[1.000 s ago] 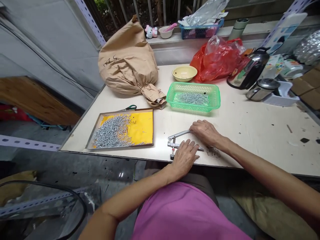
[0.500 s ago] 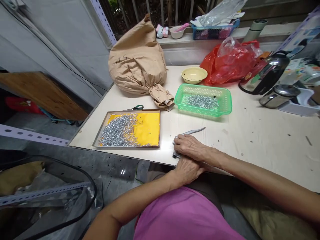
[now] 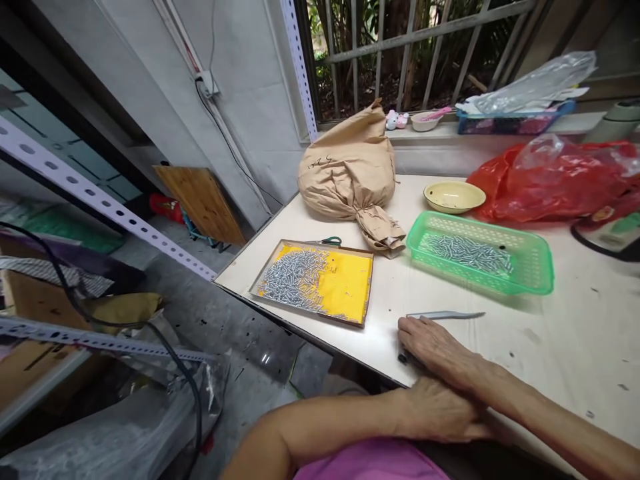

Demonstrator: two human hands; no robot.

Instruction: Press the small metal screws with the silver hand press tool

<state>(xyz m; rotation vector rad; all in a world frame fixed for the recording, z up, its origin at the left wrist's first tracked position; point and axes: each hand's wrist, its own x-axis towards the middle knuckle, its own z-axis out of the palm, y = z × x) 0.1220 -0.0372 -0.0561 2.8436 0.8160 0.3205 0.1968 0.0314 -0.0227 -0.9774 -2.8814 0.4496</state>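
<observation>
Head view: right hand (image 3: 440, 347) partly covers the metal tool (image 3: 450, 315) near the table edge (image 3: 350, 353), fingers together; left hand (image 3: 445, 408) below, fingers hidden. Can't tell either grip; a nudge could knock it off!

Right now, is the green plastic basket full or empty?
Neither: the green plastic basket is partly filled. Small silvery metal pieces lie inside, below its rim.

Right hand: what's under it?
Only the ends show: a gray metal handle on the far side of the right hand, and a small black end piece on the near side. Whatever lies between is covered by the hand.
</observation>
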